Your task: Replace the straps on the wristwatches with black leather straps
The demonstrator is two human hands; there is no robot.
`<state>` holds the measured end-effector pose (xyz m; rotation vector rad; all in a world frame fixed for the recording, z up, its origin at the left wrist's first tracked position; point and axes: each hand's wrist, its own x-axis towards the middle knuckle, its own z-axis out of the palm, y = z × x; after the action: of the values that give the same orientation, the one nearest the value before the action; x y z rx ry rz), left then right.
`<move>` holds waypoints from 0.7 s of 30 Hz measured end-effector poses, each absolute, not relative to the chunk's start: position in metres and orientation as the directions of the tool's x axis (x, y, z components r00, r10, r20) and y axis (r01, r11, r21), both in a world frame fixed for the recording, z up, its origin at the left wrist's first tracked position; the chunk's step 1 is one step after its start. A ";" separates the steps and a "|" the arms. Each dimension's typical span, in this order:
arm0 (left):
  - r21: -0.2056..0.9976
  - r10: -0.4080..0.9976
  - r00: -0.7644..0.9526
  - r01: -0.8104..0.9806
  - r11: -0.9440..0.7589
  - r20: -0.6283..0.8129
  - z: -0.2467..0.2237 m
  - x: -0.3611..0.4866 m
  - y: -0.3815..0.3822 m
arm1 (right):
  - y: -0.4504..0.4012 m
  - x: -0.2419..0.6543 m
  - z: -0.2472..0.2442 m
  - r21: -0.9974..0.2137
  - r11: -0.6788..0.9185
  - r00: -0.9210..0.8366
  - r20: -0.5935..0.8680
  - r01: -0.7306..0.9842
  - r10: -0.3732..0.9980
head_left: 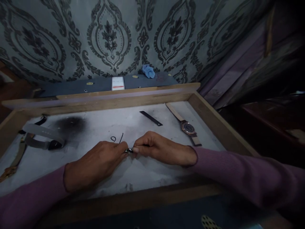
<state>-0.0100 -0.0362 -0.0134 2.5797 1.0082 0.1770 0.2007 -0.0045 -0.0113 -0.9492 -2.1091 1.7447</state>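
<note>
- Two hands, the left hand (97, 162) and the right hand (162, 148), are meeting over the near middle of a wooden-framed tray (209, 113).
- Both are pinching a small shiny object (129, 151) between them, fingers curled in and thumbs pressing; the grip is hiding most of it.
- Just beyond the left hand's fingers, a thin black loop (113, 139) and a thin black straight piece (121, 137) are lying near each other.
- Beyond the right hand, a dark flat strip (151, 118) is lying at a slant.
- Farther right, a watch with a brown strap (189, 128) is stretching out, dial facing up.
- On the tray's left side, a grey band (35, 143) is standing on edge in a curve, with a gold-toned strap (14, 163) lying beside it and a dark strap (41, 120) showing behind.
- Behind the tray, a white card (118, 83) and a crumpled blue cloth (148, 71) are resting well apart on the dark blue surface (76, 88).
- Ornate patterned fabric (109, 41) is rising at the back.
- Purple sleeves (221, 165) are covering both arms to the wrist.
</note>
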 end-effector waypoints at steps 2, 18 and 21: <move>0.353 0.668 0.744 0.624 -0.697 0.004 -0.018 -0.011 -0.036 | -0.005 0.200 -0.011 -0.940 0.065 -0.758 -0.227 0.335 0.611; 0.138 0.576 0.810 0.562 -0.816 0.108 -0.027 -0.015 -0.039 | -0.007 0.197 -0.015 -0.929 0.090 -0.754 -0.231 0.358 0.615; 0.355 0.649 0.758 0.591 -0.724 0.063 -0.025 -0.013 -0.038 | -0.005 0.198 -0.015 -0.942 0.062 -0.764 -0.227 0.329 0.604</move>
<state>-0.0134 -0.0376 -0.0246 2.6413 0.9590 0.2630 0.1984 -0.0054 -0.0152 -0.9505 -2.1108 1.7686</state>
